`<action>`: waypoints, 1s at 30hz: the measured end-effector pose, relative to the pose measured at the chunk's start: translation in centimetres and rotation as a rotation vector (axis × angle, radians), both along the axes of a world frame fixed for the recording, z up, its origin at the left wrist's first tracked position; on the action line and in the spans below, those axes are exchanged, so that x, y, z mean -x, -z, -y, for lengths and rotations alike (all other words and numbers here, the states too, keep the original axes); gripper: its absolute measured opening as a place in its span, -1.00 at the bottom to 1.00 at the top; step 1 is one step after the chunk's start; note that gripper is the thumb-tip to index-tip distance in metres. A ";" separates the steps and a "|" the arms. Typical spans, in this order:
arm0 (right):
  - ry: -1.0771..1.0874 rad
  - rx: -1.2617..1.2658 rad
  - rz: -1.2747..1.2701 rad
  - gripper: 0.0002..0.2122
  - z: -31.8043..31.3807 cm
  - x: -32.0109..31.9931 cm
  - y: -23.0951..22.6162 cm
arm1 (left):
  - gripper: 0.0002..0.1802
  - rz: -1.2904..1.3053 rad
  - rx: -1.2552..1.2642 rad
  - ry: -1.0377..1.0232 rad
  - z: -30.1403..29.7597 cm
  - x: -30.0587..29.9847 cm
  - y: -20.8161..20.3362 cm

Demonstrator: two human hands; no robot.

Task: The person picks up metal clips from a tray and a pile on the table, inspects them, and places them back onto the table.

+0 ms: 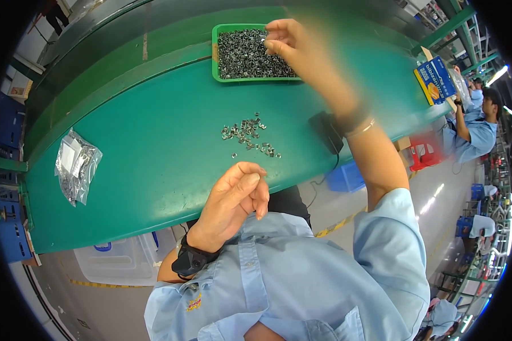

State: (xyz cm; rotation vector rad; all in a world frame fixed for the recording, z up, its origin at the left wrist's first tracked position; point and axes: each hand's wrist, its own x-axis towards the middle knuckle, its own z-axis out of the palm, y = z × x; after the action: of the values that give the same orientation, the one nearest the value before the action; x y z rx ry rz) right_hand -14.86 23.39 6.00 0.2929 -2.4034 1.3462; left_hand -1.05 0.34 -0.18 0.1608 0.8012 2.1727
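Observation:
My right hand [288, 44] is over the right part of a green tray [215, 57] filled with small shiny metal clips [250, 54]. Its fingers curve toward the thumb; whatever lies between them is too small to make out. Close to the table's front edge, my left hand [238, 196] is raised, thumb against the curled forefinger, its grip hiding anything inside. Just beyond it, a loose scatter of the same metal clips [246, 132] lies on the green tabletop [153, 142].
A clear plastic bag [77, 167] of small parts lies at the left. By my right forearm is a black device [326, 132] with a cable. A blue and yellow box [435, 78] stands at the far right, near another person [475, 128]. Below the table sits a clear bin [116, 264].

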 end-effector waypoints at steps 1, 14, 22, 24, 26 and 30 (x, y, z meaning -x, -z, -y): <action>0.023 -0.045 -0.064 -0.92 0.0 0.7 0.1 | -0.80 0.011 -0.026 0.015 0.2 0.2 0.2; -0.181 -0.535 0.183 -0.87 1.7 -7.9 3.7 | -0.83 0.042 -0.087 0.117 0.3 1.0 0.7; -0.170 -0.405 0.180 -0.87 1.3 -9.4 3.6 | -0.82 0.040 -0.099 0.104 0.2 0.8 0.6; -0.166 -0.322 0.170 -0.87 1.6 -10.6 2.9 | -0.82 0.044 -0.094 0.095 0.1 0.8 0.5; -0.209 -0.317 0.075 -0.86 1.8 -11.4 2.5 | -0.80 0.041 -0.034 0.046 -0.2 0.9 0.1; -0.312 -0.294 -0.126 -0.83 2.5 -13.1 1.9 | -0.77 0.006 0.063 -0.044 -1.1 0.6 -0.8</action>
State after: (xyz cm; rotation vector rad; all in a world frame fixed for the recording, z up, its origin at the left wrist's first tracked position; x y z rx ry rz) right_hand -1.79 20.91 4.08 0.8355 -2.5176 1.0473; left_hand -1.69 1.40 0.65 0.1056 0.8756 2.1852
